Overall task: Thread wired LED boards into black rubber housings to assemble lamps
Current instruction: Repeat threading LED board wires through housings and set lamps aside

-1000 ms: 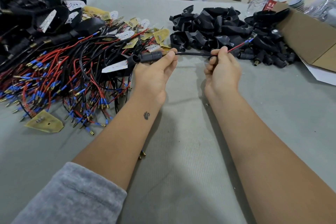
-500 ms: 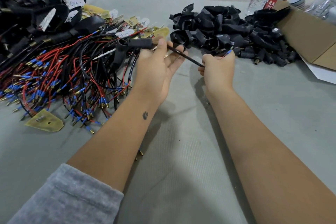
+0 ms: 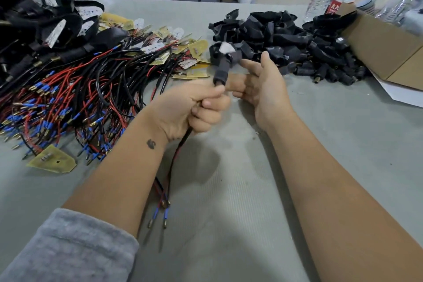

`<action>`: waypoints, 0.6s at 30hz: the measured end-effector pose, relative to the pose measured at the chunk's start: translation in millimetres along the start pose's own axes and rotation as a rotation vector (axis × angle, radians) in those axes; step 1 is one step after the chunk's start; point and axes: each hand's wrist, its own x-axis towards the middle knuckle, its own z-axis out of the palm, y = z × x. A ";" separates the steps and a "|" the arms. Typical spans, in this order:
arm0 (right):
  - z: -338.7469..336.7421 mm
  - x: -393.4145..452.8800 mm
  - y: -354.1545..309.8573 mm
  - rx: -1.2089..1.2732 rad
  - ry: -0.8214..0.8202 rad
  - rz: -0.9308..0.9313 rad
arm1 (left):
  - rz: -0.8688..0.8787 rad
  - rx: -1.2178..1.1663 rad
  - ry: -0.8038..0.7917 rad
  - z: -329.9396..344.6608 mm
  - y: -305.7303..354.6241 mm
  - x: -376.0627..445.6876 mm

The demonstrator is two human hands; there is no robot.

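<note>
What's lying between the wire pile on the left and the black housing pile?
In the head view, loose yellow LED boards lie between the wire pile and the housing pile, with bare grey table behind them.

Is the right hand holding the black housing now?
No, the right hand is open beside the housing; the left hand grips its wires.

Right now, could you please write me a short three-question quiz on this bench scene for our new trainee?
1. True or false: the left hand grips the wires just below the black housing.
2. Which is open: A) left hand, B) right hand?
3. Fill in: the pile of empty housings lies beside a cardboard ____.

Key: 1 true; 2 B; 3 box.
</note>
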 end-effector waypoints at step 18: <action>-14.0 0.9 -2.0 0.200 0.107 -0.033 | -0.195 0.434 0.231 19.8 -3.5 6.7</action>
